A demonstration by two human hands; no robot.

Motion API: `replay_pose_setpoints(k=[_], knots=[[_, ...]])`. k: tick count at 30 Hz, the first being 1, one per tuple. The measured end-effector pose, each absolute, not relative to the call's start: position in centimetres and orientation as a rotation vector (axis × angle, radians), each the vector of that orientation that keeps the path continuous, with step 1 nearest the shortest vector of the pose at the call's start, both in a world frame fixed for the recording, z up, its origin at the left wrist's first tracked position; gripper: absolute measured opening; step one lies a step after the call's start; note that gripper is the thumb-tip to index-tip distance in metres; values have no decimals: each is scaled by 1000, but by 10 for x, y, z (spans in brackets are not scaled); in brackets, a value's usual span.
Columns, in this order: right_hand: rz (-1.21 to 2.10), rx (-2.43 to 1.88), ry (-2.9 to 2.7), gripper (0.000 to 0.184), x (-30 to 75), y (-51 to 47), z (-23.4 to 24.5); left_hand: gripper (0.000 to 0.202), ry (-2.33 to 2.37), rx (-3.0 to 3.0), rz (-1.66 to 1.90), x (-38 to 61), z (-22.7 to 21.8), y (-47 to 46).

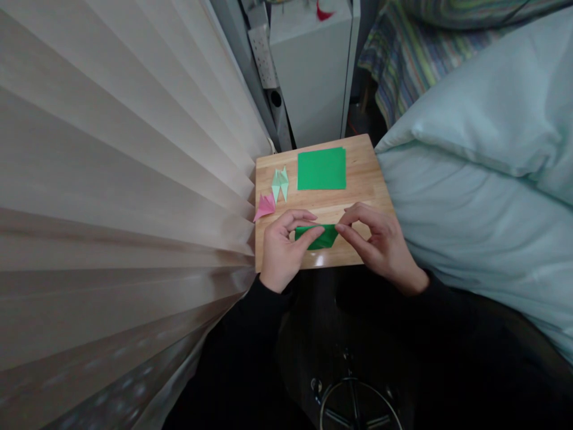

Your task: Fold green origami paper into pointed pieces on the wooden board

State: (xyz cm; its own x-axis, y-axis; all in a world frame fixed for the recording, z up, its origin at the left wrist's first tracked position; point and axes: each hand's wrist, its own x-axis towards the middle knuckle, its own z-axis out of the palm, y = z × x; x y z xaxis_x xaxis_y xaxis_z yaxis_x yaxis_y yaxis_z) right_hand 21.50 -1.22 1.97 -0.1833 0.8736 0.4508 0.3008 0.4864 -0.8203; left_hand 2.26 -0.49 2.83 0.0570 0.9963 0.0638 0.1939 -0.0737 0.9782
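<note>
A folded piece of green origami paper (pixel 326 237) is held between my two hands above the front part of the small wooden table (pixel 364 173). My left hand (pixel 289 245) pinches its left part, with the thumb lying across the near face. At its upper right corner, the thumb and index finger of my right hand (pixel 380 242) are closed on the paper. Beyond my hands lies a stack of flat green paper sheets (pixel 321 169). Left of the stack are a pale green folded paper piece (pixel 280 184) and a pink folded paper piece (pixel 265 206).
A pleated pale curtain (pixel 134 179) hangs along the table's left side. Light blue bedding (pixel 483 197) bulges up against the right side. Behind the table stands a white cabinet (pixel 313 83) with a red object (pixel 323 12) on top. A wheeled chair base (pixel 353 400) shows below.
</note>
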Motion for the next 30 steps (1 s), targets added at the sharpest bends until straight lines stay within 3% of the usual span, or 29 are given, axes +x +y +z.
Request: replay_pose_setpoints(k=[13,19,30], knots=[[668,-1050,-1686,21,223,-8,18,13,1322,1443,1074,6,28,3],[680,-1056,-1666,21,222,-9,17,20,1312,1618,1104,4,32,-1],[754,-1006,-1706,21,210,-15,15,8,1271,1635,1115,24,31,-7]])
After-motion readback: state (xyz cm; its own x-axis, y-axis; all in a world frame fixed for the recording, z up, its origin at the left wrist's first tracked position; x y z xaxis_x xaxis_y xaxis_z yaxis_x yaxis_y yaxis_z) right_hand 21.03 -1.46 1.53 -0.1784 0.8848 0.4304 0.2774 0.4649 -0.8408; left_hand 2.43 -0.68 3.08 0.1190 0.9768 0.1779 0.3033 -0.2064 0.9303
